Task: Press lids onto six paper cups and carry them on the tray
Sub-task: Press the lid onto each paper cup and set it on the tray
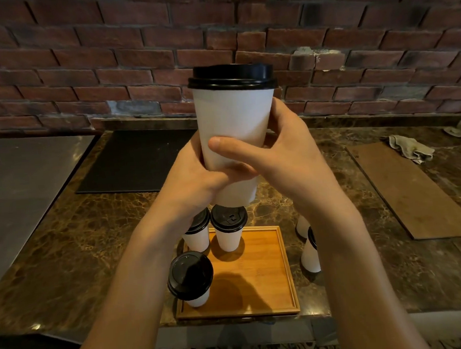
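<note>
Both hands raised one tall white paper cup (pixel 231 120) upright above the surface (pixel 93 250), in front of the brick wall (pixel 109 60). The left grip (pixel 194 176) was curled around the lower part of the cup from the left. The right grip (pixel 285 154) was clamped on it from the right, thumb laid across the near face. A black lid (pixel 231 77) sat level on the rim of the raised cup.

Below, a square wooden tray (pixel 256 267) lay on the marble surface and carried three lidded cups: two at its far left corner (pixel 198 235) (pixel 228 228), touching or nearly so, and one at its near left edge (pixel 190 279). Two further cups (pixel 309 253) stood on the surface just right of the tray, largely hidden by the right forearm. The nearer showed a dark lid edge; the farther one's top could not be made out.

A black mat (pixel 136 158) lay behind the tray, and a brown board (pixel 414 190) with a crumpled cloth (pixel 408 147) lay to the right.
</note>
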Action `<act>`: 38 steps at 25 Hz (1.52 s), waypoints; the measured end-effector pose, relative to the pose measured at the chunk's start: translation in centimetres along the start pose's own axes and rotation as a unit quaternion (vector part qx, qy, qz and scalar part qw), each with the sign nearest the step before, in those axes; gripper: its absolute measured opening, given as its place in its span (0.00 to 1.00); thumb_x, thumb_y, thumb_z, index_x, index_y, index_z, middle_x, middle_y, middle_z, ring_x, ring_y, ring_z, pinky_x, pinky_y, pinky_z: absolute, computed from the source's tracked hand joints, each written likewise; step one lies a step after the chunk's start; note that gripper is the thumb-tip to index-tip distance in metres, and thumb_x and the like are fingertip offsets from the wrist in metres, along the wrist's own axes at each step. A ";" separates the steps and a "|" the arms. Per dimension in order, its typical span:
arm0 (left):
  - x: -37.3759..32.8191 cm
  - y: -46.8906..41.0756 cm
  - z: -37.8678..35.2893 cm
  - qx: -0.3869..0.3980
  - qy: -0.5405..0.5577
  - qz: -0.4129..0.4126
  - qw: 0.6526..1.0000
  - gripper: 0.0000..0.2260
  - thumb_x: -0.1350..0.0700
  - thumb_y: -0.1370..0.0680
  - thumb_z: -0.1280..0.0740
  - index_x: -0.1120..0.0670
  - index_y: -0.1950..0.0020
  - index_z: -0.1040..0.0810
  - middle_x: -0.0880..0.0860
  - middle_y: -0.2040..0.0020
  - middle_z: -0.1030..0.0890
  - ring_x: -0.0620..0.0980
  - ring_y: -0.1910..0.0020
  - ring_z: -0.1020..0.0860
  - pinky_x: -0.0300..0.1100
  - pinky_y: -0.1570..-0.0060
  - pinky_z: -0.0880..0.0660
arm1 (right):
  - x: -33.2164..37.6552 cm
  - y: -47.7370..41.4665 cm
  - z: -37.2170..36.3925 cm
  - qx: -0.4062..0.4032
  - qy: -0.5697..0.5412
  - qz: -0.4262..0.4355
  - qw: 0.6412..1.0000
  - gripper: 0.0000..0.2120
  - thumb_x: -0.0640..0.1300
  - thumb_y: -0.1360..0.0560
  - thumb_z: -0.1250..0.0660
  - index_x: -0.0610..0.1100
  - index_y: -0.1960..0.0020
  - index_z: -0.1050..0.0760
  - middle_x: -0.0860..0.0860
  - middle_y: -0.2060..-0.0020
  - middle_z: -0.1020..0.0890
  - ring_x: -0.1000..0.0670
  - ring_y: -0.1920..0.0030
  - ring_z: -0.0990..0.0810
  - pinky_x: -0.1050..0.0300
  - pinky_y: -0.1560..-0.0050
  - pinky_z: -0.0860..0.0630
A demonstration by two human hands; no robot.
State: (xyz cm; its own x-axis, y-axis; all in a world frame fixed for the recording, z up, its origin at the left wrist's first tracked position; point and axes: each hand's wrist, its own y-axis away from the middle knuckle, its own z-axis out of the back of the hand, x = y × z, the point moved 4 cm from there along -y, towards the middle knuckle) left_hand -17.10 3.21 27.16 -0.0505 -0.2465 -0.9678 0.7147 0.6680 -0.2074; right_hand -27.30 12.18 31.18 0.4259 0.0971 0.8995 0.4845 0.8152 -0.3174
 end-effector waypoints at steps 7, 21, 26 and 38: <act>-0.1 -0.3 -0.8 -0.045 -0.055 -0.029 0.997 0.22 0.57 0.31 0.28 0.51 0.38 0.28 0.43 0.51 0.22 0.31 0.53 0.23 0.24 0.61 0.26 | 0.0 0.4 -0.9 -0.085 0.050 -0.013 0.995 0.44 0.59 0.37 0.22 0.49 0.28 0.38 0.57 0.42 0.26 0.56 0.41 0.25 0.50 0.43 0.22; -0.6 -0.5 -0.2 -0.004 -0.032 -0.026 0.999 0.28 0.53 0.38 0.22 0.40 0.43 0.30 0.39 0.50 0.21 0.31 0.51 0.23 0.24 0.62 0.26 | 0.4 -0.3 0.0 -0.055 0.007 -0.002 0.998 0.37 0.57 0.37 0.21 0.51 0.34 0.33 0.57 0.44 0.24 0.58 0.45 0.23 0.54 0.48 0.19; -0.7 -0.5 -0.1 0.019 -0.015 -0.023 0.999 0.32 0.46 0.41 0.22 0.46 0.40 0.28 0.32 0.56 0.21 0.32 0.53 0.22 0.22 0.65 0.28 | 0.1 -0.6 0.3 0.002 -0.031 0.002 1.000 0.33 0.55 0.37 0.21 0.53 0.36 0.31 0.58 0.46 0.22 0.59 0.46 0.22 0.61 0.52 0.19; -0.4 0.2 -0.3 0.134 0.053 -0.023 0.989 0.29 0.50 0.40 0.25 0.42 0.40 0.28 0.42 0.46 0.19 0.42 0.44 0.22 0.32 0.53 0.24 | -1.1 -0.3 0.4 0.107 -0.125 0.015 0.986 0.29 0.54 0.39 0.25 0.54 0.40 0.29 0.57 0.48 0.19 0.55 0.43 0.19 0.61 0.50 0.21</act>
State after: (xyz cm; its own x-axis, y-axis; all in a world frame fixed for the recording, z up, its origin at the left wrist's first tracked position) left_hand -17.13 3.69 27.49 -0.1502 -0.1884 -0.9705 0.8689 0.4432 -0.2205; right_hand -28.22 12.03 30.42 0.2233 0.2382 0.9452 0.2914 0.9090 -0.2979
